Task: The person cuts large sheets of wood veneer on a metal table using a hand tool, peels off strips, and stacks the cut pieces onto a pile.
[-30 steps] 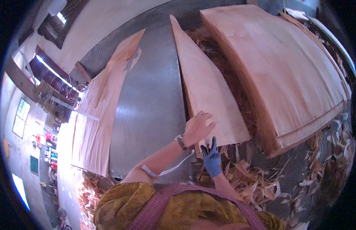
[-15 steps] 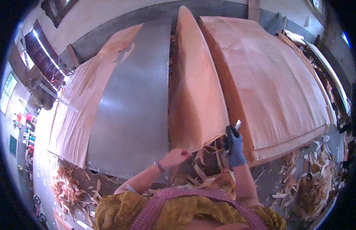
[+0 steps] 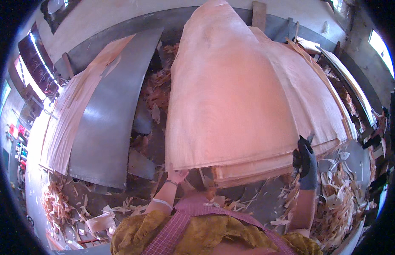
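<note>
A large, thin wood veneer sheet, pinkish tan, stretches away from me over the right-hand stack, its left edge overhanging. My left hand is bare and closed on the sheet's near left corner. By the sheet's near right edge is my right hand, in a grey-blue glove with dark fingers. Its fingers are closed around a small knife-like tool, of which only a short tip shows. Under the sheet, the near edge of the veneer stack sticks out.
A smooth grey panel table stands at left, with wrinkled veneer along its far left side. Veneer scraps fill the gap between table and stack. More shavings lie on the floor at left and right.
The veneer sheet, earlier raised and folded in the middle, now lies spread over the right stack. Both hands shifted, the right one farther right. The view has turned rightward.
</note>
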The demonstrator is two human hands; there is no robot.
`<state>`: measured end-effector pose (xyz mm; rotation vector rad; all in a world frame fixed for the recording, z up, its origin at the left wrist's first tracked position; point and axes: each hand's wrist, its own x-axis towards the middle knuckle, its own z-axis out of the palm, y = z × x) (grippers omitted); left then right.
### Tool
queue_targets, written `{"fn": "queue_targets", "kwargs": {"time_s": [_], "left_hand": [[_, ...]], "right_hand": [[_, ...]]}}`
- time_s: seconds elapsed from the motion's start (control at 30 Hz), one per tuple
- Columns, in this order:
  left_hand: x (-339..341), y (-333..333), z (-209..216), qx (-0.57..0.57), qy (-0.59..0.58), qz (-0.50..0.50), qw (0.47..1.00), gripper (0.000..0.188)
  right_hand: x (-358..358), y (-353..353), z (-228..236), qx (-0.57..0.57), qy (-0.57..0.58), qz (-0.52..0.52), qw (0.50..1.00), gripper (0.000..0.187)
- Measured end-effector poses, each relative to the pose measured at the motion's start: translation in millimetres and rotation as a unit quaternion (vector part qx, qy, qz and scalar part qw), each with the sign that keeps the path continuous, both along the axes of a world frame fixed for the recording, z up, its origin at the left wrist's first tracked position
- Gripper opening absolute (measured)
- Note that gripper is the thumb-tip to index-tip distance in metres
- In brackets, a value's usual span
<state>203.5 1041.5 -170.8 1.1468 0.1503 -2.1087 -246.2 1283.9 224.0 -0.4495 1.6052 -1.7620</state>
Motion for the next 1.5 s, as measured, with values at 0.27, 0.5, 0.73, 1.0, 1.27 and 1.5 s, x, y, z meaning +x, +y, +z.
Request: {"fn": "queue_targets", "kwargs": {"time_s": [0.27,0.5,0.73,1.0,1.27,1.5], "left_hand": [[-130.7,-31.6,25.0,-0.1,-0.101,0.19,0.971,0.021],[-226.9,-39.1,58.0,-0.106,-0.069,0.13,0.983,0.025],[-323.2,-7.8,102.0,-0.055,-0.087,0.112,0.988,0.023],[-423.7,13.4,69.0,-0.095,-0.107,0.044,0.989,0.02],[-517.2,75.5,45.6,-0.041,-0.164,0.099,0.981,0.012],[-554.3,66.7,28.5,-0.14,-0.229,0.102,0.958,0.013]], "right_hand": [[-191.3,-6.5,-43.0,0.097,0.092,-0.051,0.99,0.028],[-312.4,-3.8,-40.8,0.141,0.17,-0.1,0.97,0.023],[-413.3,3.7,-40.5,0.15,0.239,-0.129,0.951,0.032],[-508.4,-11.0,-62.0,0.168,0.398,-0.118,0.894,0.033],[-602.1,50.2,-131.3,0.225,0.362,-0.12,0.897,0.039],[-683.1,37.2,-192.5,0.12,0.18,-0.102,0.971,0.021]]}}
